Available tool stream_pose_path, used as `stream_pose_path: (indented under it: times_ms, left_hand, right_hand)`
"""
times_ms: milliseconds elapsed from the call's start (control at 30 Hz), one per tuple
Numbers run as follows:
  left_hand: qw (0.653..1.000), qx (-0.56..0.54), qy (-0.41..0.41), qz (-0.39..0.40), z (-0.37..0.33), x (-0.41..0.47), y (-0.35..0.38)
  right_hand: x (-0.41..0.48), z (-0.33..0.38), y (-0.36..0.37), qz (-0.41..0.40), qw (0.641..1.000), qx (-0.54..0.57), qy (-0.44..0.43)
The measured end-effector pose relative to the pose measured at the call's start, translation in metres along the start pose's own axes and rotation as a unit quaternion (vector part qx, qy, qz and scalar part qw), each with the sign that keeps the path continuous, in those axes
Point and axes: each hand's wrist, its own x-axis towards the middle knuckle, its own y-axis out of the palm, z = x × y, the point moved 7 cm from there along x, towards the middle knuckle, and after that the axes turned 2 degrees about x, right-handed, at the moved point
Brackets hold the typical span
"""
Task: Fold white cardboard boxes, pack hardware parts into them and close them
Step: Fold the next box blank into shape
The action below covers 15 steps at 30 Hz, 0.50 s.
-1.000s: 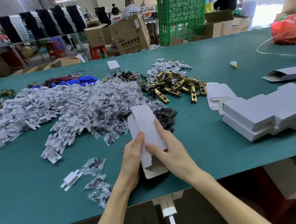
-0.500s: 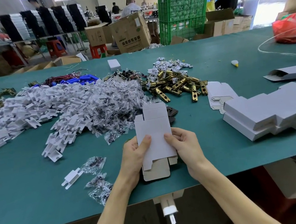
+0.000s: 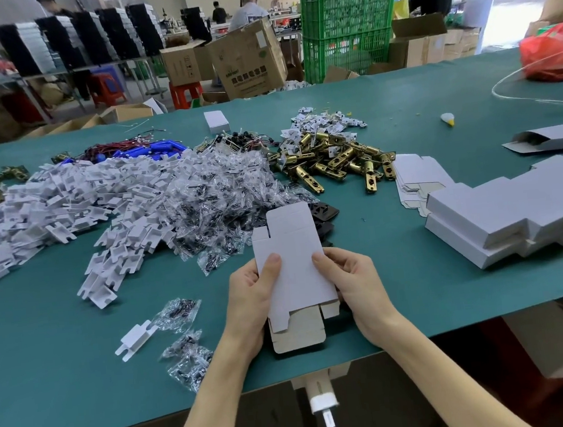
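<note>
Lying across the green table from left to right are a heap of white plastic pieces, clear bags of small dark parts, brass latches, a stack of flat blanks and, far right, a pile of closed white boxes. A good share of the work looks done, with plenty of loose hardware left to pack. The box in hand sits at the near edge, centre. It seems barely opened, with flaps loose at both ends. The left hand pinches its left edge, thumb on the face and fingers behind; the right hand pinches the right edge likewise.
</note>
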Motion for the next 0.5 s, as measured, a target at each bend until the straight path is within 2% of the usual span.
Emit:
stream_pose_path:
  times_ms: [500]
  left_hand:
    - [0.999, 0.044, 0.006, -0.001, -0.0002, -0.0008, 0.0012]
  right_hand:
    - [-0.0007, 0.0033, -0.0014, -0.024, 0.999, -0.035, -0.034]
